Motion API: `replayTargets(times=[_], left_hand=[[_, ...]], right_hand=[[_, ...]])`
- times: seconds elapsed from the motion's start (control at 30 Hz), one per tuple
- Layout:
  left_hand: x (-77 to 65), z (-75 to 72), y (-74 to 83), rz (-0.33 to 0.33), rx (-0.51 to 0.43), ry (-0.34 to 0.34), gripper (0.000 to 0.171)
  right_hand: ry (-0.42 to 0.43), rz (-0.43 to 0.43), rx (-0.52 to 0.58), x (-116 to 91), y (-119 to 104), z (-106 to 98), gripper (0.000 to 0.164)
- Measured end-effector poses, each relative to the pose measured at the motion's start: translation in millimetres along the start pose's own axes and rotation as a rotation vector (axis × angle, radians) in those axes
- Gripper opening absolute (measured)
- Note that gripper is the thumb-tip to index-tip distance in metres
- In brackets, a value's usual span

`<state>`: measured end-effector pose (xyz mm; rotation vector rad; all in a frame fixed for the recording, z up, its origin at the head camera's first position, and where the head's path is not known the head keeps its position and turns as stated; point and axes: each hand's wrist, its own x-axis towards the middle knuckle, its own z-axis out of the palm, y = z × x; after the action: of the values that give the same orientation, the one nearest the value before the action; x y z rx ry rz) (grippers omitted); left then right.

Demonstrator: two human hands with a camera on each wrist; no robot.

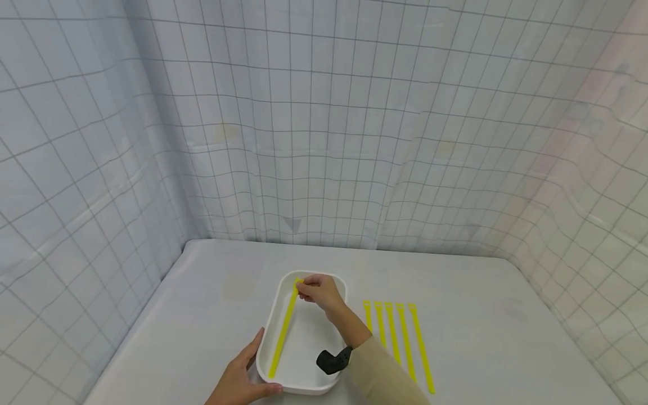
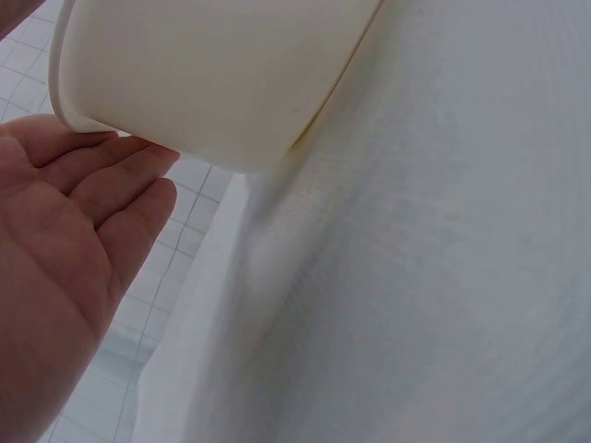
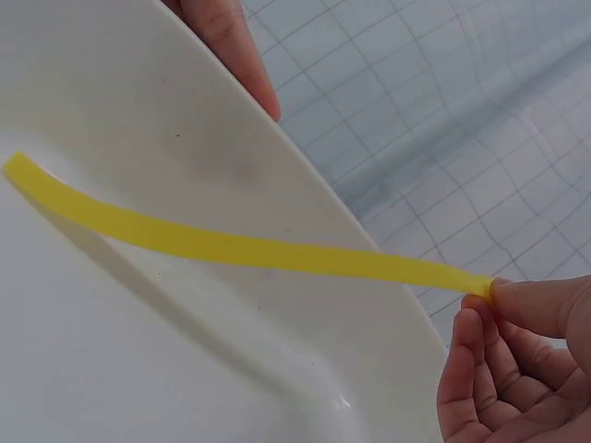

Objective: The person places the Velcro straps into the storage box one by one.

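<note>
A long, flat yellow strip (image 1: 283, 332) slants along the left side inside a white tray (image 1: 316, 389). My right hand (image 1: 320, 292) pinches its far end between thumb and fingers. In the right wrist view the strip (image 3: 231, 249) bows from the pinching right hand (image 3: 522, 360) across the tray wall (image 3: 212, 138), its other end low by the tray floor. At the tray's near left corner is my left hand (image 1: 240, 374), thumb at the near rim and fingers along the left side. The left wrist view shows this hand (image 2: 74, 212) with nearly straight fingers touching beneath the rim.
Several similar yellow strips (image 1: 420, 349) lie side by side on the white table (image 1: 481, 326), right of the tray; my right forearm covers part of some. A black wrist device (image 1: 334, 361) hangs over the tray. White gridded curtains (image 1: 314, 169) enclose the table's back and sides.
</note>
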<state>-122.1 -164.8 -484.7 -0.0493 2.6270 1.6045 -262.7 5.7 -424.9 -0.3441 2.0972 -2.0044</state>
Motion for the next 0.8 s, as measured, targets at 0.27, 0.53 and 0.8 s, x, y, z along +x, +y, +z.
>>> replayTargets(times=[0.27, 0.53, 0.8], left_hand=[[-0.4, -0.6, -0.9, 0.017, -0.01, -0.008, 0.111], [-1.2, -2.0, 0.1, 0.008, -0.002, -0.001, 0.111], [0.3, -0.6, -0.8, 0.01, -0.001, -0.006, 0.11]], right_hand=[[0.024, 0.004, -0.051, 13.0, 21.4, -0.3, 0.018], [0.013, -0.006, -0.06, 22.1, 33.2, -0.4, 0.019], [0.064, 0.074, -0.075, 26.9, 38.6, 2.6, 0.018]])
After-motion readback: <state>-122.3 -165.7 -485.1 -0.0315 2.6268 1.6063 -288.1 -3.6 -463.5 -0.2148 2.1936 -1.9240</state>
